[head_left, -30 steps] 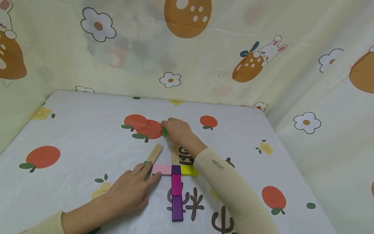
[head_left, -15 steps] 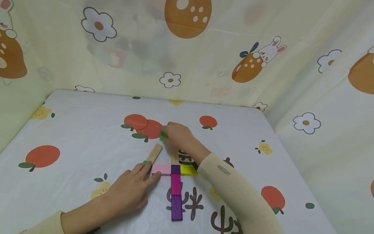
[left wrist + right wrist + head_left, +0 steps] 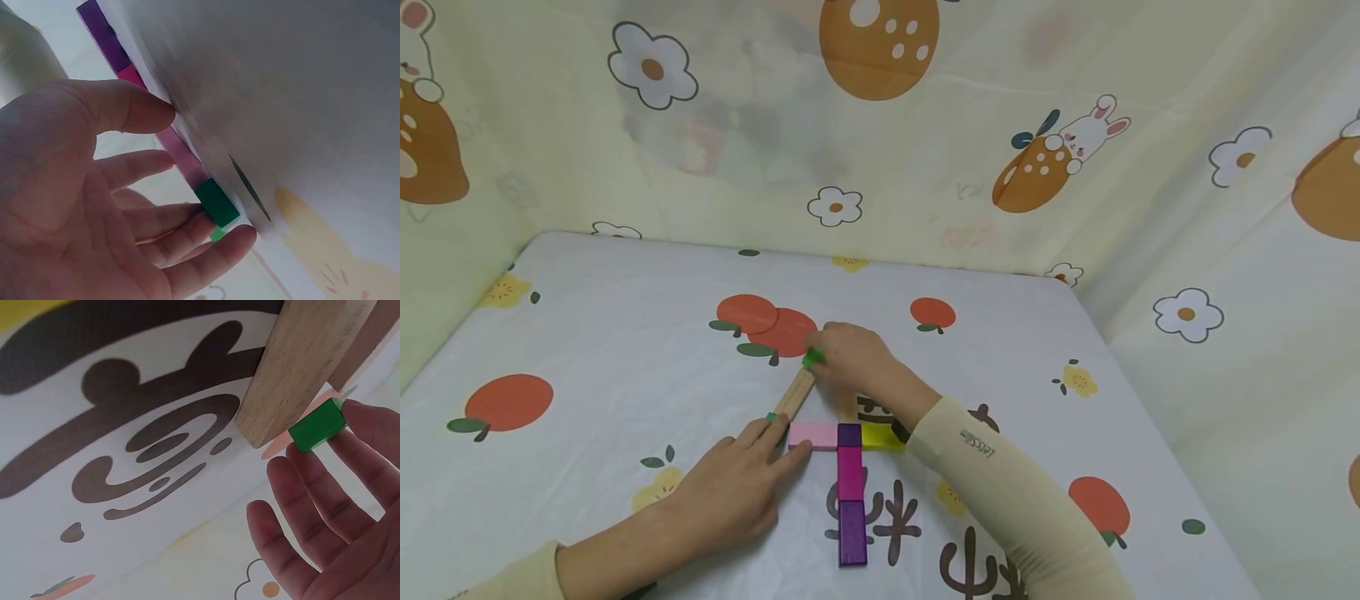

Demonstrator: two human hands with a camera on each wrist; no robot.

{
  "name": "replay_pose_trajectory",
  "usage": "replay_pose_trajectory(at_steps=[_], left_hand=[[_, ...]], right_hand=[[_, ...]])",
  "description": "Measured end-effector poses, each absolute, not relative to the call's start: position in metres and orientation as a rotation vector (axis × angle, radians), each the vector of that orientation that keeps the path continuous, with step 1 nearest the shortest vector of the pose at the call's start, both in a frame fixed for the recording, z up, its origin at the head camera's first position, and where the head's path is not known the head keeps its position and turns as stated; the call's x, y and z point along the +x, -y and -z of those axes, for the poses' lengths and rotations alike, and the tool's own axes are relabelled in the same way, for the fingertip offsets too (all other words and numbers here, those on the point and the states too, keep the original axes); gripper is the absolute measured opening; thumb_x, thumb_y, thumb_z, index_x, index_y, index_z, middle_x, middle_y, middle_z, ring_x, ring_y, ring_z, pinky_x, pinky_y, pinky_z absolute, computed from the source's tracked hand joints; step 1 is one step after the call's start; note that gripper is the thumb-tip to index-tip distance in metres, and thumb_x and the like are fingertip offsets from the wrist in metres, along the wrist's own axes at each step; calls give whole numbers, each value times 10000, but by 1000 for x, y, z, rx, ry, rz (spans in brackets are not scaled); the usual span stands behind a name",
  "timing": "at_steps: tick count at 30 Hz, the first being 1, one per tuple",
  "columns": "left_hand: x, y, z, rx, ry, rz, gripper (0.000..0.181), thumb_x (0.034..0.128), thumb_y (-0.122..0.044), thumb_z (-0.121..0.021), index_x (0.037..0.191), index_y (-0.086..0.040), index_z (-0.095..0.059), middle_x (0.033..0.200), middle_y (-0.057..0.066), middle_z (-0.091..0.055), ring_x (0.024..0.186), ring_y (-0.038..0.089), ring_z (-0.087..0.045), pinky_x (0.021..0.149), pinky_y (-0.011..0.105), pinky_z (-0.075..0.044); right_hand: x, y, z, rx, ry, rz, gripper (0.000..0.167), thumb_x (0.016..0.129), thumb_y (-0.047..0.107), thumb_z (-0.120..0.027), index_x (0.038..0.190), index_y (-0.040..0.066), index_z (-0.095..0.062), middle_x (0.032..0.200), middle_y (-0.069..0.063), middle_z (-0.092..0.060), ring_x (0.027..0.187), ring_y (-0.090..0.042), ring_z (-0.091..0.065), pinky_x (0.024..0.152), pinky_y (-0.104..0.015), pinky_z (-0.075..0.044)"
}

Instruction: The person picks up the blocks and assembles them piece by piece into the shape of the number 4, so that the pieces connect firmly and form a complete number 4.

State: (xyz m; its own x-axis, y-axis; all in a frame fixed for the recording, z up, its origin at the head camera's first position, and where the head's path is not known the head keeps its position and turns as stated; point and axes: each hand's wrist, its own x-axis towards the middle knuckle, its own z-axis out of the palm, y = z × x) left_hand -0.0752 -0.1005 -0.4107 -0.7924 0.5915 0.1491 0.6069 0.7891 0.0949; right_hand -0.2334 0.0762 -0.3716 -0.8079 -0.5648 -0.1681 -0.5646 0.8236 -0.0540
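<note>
My right hand point(image 3: 859, 360) pinches a small green block point(image 3: 317, 425) between thumb and fingers. In the head view that block is at the far end of a slanted plain wooden block point(image 3: 795, 393); whether they touch I cannot tell. My left hand point(image 3: 722, 496) lies with extended fingers at the slanted block's near end, touching a darker green block point(image 3: 217, 203) and a pink block point(image 3: 812, 437). To the pink block's right run a small purple block point(image 3: 849, 435) and a yellow one point(image 3: 880, 437). Another plain wooden block point(image 3: 847, 407) is partly hidden behind my right hand.
Below the small purple block, a magenta block point(image 3: 850, 473) and a long purple block point(image 3: 852, 533) continue in a line towards me. All lie on a white fruit-print tablecloth point(image 3: 625, 333). A patterned curtain point(image 3: 737, 150) rises behind and at the sides.
My right hand has come nearer and slightly left, bringing the green block to the slanted wooden block's far end. The left hand stays in place.
</note>
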Motion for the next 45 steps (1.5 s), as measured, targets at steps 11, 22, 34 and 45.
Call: replay_pose_trajectory(at_steps=[11,22,34,45], left_hand=[[-76,101,411,-968,2881,204,592,827,-170,-704,1412,-197,-619,1489,239,-534,1319,352,-533,807,484,-584],[-75,101,411,-973,2874,193,576,838,-186,-702,1407,-191,-618,1477,234,-546,1311,351,-535,808,468,-584],[-75,100,413,-968,2856,185,567,832,-182,-694,1394,-196,-626,1461,231,-558,1300,344,-542,787,458,-582],[-76,100,411,-978,2891,202,580,841,-183,-703,1415,-194,-620,1483,239,-538,1327,363,-527,814,486,-588]], right_hand=[[-231,-75,374,-933,-2817,-3,292,1009,215,-644,1293,183,-709,1113,-25,-710,954,-163,-602,859,-314,-569],[-229,-75,375,-944,-2816,-29,313,1018,222,-638,1323,193,-701,1143,-22,-713,979,-157,-615,888,-310,-570],[-229,-74,378,-948,-2804,-59,308,1028,215,-623,1323,192,-710,1159,-14,-722,1014,-162,-626,938,-317,-569],[-227,-73,379,-932,-2798,-102,318,999,163,-660,1306,217,-721,1192,-4,-721,1064,-169,-633,941,-334,-581]])
